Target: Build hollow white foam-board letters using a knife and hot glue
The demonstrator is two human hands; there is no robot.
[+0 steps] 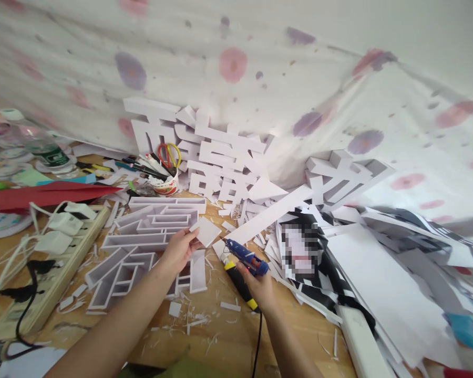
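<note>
Between the fingers of my left hand (182, 249) is a small square piece of white foam board (207, 232), tilted up over the table. My right hand (259, 285) is closed around a blue hot glue gun (245, 256), its nozzle pointing left toward the square. Below the glue gun lies a yellow and black utility knife (240, 286). A hollow white foam-board character (137, 273) with open compartments lies under and beside my left hand, partly hidden by my forearm. A long white strip (268, 214) reaches away past the glue gun.
White block characters (224, 152) lean against the flowered curtain, another (345, 178) at right. A cup (165, 184) holds scissors and pens. At left are a power strip (69, 262) with plugs and a bottle (47, 147). White sheets (386, 283) lie right; scraps litter the wooden table.
</note>
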